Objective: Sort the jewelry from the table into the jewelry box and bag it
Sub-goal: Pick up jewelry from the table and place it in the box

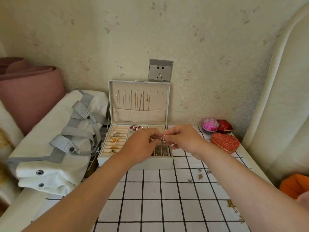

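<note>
Above the open jewelry box [135, 163] on the tabletop [150, 198], left hand [142, 145] and right hand [184, 138] share a fingertip grip on a small ring-like piece [163, 138]: light, slippery, probably delicate, best pinched by its band.

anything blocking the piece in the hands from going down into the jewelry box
Nothing visible does. The left hand and right hand pinch the small gold piece over the open jewelry box, whose lid stands up at the back. The hands hide part of the tray below.
</note>
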### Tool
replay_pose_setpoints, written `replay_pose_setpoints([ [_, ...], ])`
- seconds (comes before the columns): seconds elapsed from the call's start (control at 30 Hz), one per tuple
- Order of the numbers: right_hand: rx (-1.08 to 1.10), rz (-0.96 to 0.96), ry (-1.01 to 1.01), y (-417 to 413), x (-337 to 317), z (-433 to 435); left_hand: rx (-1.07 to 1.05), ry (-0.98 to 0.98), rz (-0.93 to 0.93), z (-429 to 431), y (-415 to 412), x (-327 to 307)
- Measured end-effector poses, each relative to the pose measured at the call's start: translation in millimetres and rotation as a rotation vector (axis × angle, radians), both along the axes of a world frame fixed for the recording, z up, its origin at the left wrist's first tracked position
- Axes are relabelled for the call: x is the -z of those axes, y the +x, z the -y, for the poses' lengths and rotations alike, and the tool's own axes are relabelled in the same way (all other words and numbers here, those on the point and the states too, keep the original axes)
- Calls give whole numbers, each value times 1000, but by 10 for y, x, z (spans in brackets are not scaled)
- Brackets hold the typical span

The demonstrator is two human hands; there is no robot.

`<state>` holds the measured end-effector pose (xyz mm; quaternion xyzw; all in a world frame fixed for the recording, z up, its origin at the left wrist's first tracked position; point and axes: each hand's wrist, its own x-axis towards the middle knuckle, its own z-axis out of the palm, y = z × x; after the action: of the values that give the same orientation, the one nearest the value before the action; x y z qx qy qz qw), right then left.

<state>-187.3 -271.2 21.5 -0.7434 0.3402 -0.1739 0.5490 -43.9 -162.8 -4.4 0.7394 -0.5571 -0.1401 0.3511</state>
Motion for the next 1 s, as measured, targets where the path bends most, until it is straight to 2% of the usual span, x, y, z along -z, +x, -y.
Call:
replay_pose_setpoints([
  [0.1, -14, 48, 136, -17, -6, 13, -26, -41, -162, 25, -25, 19],
  [0.2, 19, 77, 165, -19, -12, 33, -65, -79, -257, 53, -40, 16],
  [0.27, 47, 29, 107, -26, -4, 41, -68, -53, -190, 36, -25, 34],
  [0.4, 48, -125, -22, -46, 23, 33, -1, 25, 306, -11, 69, 103],
  [0.57, 35, -161, -146, -10, 54, 2, 102, 25, 465, -66, 99, 125],
  [0.8, -18, -243, -251, 29, 143, 30, 93, 29, 428, -103, 55, 88],
  [1.0, -52, -361, -516, 26, 219, 81, 103, 17, 406, -111, 38, 113],
])
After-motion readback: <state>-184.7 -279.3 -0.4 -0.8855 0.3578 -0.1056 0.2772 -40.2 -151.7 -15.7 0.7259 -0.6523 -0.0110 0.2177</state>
